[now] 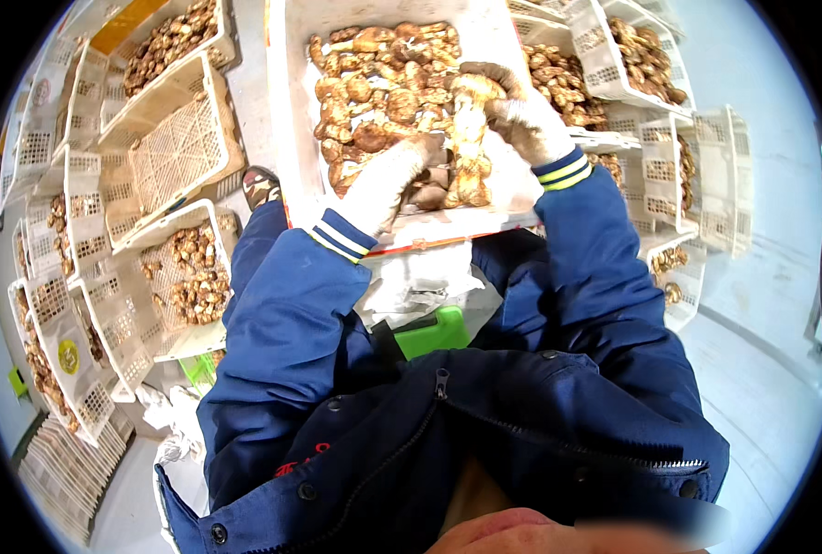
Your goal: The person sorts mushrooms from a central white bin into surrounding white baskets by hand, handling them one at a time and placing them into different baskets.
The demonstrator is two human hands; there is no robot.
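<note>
A white bin (293, 111) in front of me holds rows of brown-capped mushrooms (402, 103) with pale, thick stems. My right hand (533, 120), in a soiled white glove, is closed around a large mushroom (474, 102) at the bin's right side. Just below that, another pale-stemmed mushroom (471, 177) lies near the front wall. My left hand (394, 183), gloved too, reaches over the near edge with its fingers bent in beside several darker mushrooms (429, 192). Whatever those fingers hold is partly hidden by the glove.
White lattice crates of mushrooms stand at the left, including a crate (189, 277) and a nearly bare one (173, 152). More crates (646, 69) are stacked at the right. Under the bin's near edge sit white plastic (429, 277) and a green object (434, 332).
</note>
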